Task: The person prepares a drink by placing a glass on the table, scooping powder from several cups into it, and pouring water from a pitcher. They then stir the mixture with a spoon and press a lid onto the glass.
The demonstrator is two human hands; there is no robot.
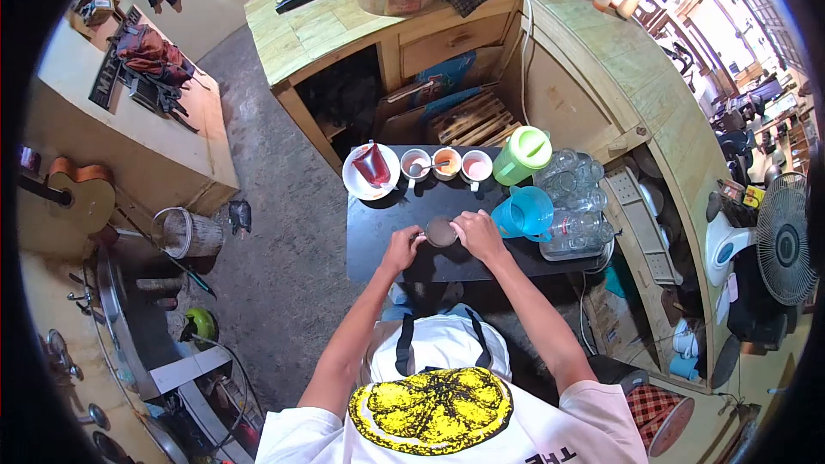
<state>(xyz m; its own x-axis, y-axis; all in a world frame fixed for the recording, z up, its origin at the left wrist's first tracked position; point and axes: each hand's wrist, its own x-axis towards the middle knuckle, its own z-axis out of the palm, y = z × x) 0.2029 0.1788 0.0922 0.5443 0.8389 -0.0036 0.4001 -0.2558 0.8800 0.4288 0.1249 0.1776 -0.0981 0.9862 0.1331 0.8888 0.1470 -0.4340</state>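
Over the dark table (pixel 369 236), a small round grey-brown piece (pixel 441 233) with a pale rim is held between both hands; I cannot tell its exact kind. My left hand (pixel 402 248) is closed at its left edge, where a short handle-like part shows. At the right edge, the fingers of my right hand (pixel 478 234) pinch it. Right of that hand stands a blue pitcher (pixel 521 214). Behind the hands are a white cup (pixel 416 165), a cup with orange contents and a spoon (pixel 446 163), and another white cup (pixel 476 168).
A white bowl (pixel 352 182) with a red packet (pixel 371 166) is at the table's back left. A green lidded pitcher (pixel 522 155) and several upturned glasses (pixel 574 189) on a tray line the right. Beyond stands a wooden counter (pixel 314 30); a fan (pixel 784 239) is far right.
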